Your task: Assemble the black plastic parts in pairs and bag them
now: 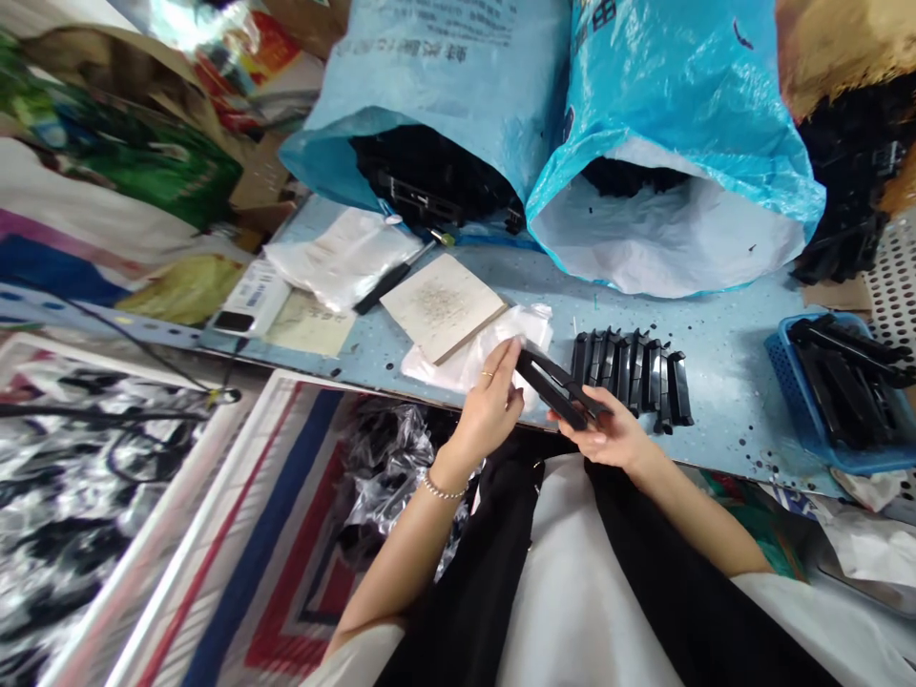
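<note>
Black plastic part [556, 389] clamped in both grips, long axis diagonal above worktop [730, 420] edge; right hand [595, 441] nearer row of matching parts [631, 377], left hand [490, 410] at upper end.

Speckled blue surface [737, 391], a tight row of black plastic parts [631, 380], square board [442, 307], blue basket [837, 391], two bulging sacks [673, 219]!

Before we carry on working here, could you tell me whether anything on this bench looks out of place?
Small black specks are scattered over the blue bench near the basket, like stray debris.
</note>
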Demonstrator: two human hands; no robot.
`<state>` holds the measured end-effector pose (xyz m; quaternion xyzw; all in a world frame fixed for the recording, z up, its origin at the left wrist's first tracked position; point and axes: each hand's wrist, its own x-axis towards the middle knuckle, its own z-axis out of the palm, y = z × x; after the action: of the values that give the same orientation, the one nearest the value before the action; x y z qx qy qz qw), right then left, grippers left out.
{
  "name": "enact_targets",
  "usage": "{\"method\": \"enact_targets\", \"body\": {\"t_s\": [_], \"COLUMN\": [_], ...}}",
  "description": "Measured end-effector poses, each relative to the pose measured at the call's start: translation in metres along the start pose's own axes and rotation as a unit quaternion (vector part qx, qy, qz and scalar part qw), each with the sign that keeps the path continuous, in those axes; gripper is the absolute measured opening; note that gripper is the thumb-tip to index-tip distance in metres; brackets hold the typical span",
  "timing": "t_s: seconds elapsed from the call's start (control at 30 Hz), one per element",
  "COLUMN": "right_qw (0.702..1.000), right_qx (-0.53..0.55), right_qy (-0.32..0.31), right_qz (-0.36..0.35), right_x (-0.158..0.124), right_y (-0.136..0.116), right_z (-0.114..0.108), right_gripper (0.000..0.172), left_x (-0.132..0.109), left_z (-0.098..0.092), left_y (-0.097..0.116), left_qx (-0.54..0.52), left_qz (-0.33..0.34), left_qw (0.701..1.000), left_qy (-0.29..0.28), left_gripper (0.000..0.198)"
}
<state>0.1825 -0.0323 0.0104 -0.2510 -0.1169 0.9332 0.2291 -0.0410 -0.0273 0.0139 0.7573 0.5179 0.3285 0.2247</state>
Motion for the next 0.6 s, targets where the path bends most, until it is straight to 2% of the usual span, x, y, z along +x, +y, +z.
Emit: {"method": "enact_targets", "body": {"t_s": [0.1,0.17,0.2,0.23,0.27,0.33,0.4,0.43,0.5,0.53,0.6], "right_qw": [0.990,0.957,0.935,0.916,0.904,0.892,0.869,0.848,0.783,0.741,0.670], "right_qx": [-0.090,-0.195,-0.253,-0.304,-0.348,-0.416,-0.476,-0.511,-0.590,-0.625,-0.677], "right_qy": [0.091,0.164,0.176,0.163,0.127,0.018,-0.050,-0.048,0.019,0.066,0.131], "right_qz": [-0.055,-0.136,-0.176,-0.203,-0.214,-0.177,-0.127,-0.130,-0.195,-0.235,-0.273], "right_x": [0.017,0.020,0.018,0.015,0.010,0.000,-0.006,-0.006,0.001,0.007,0.022], "right_y": [0.001,0.004,0.006,0.007,0.006,-0.001,-0.016,-0.027,-0.051,-0.063,-0.085], "right_z": [0.005,0.017,0.024,0.031,0.037,0.046,0.045,0.041,0.025,0.016,-0.002], "right_gripper": [0.041,0.031,0.026,0.030,0.041,0.056,0.045,0.035,0.021,0.017,0.015], "left_x": [-0.011,-0.016,-0.018,-0.020,-0.023,-0.032,-0.051,-0.064,-0.095,-0.111,-0.142], "left_z": [0.002,0.006,0.007,0.005,-0.001,-0.025,-0.064,-0.085,-0.121,-0.131,-0.132], "left_y": [0.019,0.029,0.034,0.037,0.040,0.042,0.036,0.029,0.006,-0.009,-0.042], "left_qx": [0.016,-0.002,-0.017,-0.035,-0.055,-0.088,-0.098,-0.092,-0.066,-0.049,0.003], "left_qz": [0.088,0.131,0.138,0.134,0.116,0.048,-0.059,-0.114,-0.190,-0.217,-0.268], "left_qw": [0.995,0.988,0.986,0.987,0.989,0.994,0.993,0.988,0.973,0.962,0.938], "left_qy": [-0.049,-0.085,-0.089,-0.084,-0.070,-0.039,-0.033,-0.042,-0.114,-0.158,-0.218], "left_gripper": [0.084,0.083,0.081,0.077,0.070,0.049,0.029,0.024,0.023,0.024,0.027]}}
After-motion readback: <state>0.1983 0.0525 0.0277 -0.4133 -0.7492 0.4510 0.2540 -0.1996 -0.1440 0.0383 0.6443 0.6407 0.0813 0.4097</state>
